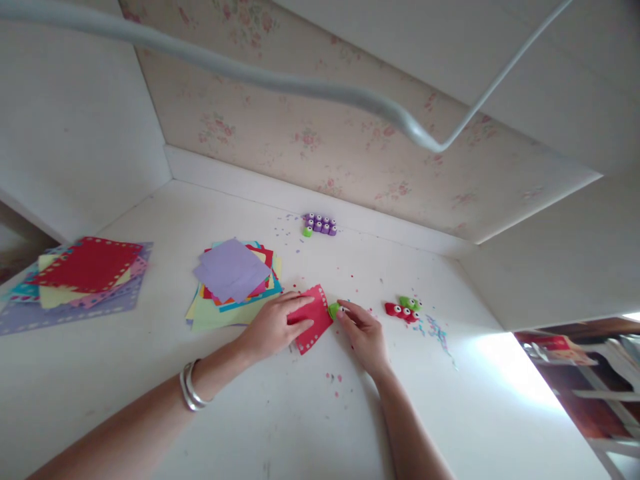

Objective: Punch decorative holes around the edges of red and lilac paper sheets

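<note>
A red paper square (316,320) with punched holes along its edges lies on the white table. My left hand (273,325) rests on its left part, fingers spread and flat, with a silver bangle at the wrist. At the paper's right edge sits a small green craft punch (334,310). The thumb and fingers of my right hand (365,337) are closed around this punch. Just left of my left hand is a pile of coloured sheets with a lilac square (233,269) on top.
Purple punches (321,225) with one green punch stand near the back wall. Red punches (401,311) and green ones lie to the right, beside blue and purple paper bits (439,333). Punched sheets (93,265) are stacked at the far left. A pale bar crosses overhead.
</note>
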Action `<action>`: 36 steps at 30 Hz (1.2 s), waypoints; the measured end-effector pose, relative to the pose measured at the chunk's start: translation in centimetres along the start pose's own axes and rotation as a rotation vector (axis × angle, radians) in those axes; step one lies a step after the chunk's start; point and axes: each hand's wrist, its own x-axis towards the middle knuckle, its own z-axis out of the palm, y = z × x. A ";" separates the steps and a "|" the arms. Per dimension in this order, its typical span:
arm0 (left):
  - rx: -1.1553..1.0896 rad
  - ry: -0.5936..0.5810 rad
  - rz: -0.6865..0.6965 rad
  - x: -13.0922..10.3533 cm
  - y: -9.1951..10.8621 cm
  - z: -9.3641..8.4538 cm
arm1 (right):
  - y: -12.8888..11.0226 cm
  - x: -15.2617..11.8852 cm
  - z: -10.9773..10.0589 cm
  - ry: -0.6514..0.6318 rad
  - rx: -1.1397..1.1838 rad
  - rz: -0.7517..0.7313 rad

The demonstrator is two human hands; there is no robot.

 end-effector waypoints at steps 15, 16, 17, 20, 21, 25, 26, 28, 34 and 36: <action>-0.026 0.054 -0.076 0.1 0.0 0.1 | 0.3 0.1 0.1 0.011 0.075 -0.027; -0.028 0.056 -0.077 0.1 -0.1 0.1 | 0.2 0.1 0.1 0.013 0.070 -0.025; -0.029 0.058 -0.077 0.1 -0.1 0.1 | 0.1 0.0 0.1 0.016 0.063 -0.023; -0.027 0.060 -0.075 0.1 -0.1 0.1 | -0.1 0.0 0.0 0.021 0.041 -0.017; -0.025 0.059 -0.075 0.1 -0.1 0.1 | -0.2 0.0 0.0 0.023 0.033 -0.014; -0.025 0.058 -0.080 0.1 -0.1 0.2 | -0.2 0.0 0.0 0.028 0.011 0.000; -0.026 0.057 -0.079 0.1 -0.1 0.1 | -0.2 0.1 0.0 0.029 0.009 -0.002; -0.026 0.059 -0.080 0.1 -0.1 0.1 | -0.2 0.1 0.0 0.028 0.010 -0.009; -0.005 0.055 -0.098 0.1 -0.1 0.2 | -0.2 -0.1 0.0 0.021 0.031 -0.003; -0.005 0.058 -0.094 0.1 -0.2 0.2 | -0.3 -0.1 0.0 0.019 0.027 -0.007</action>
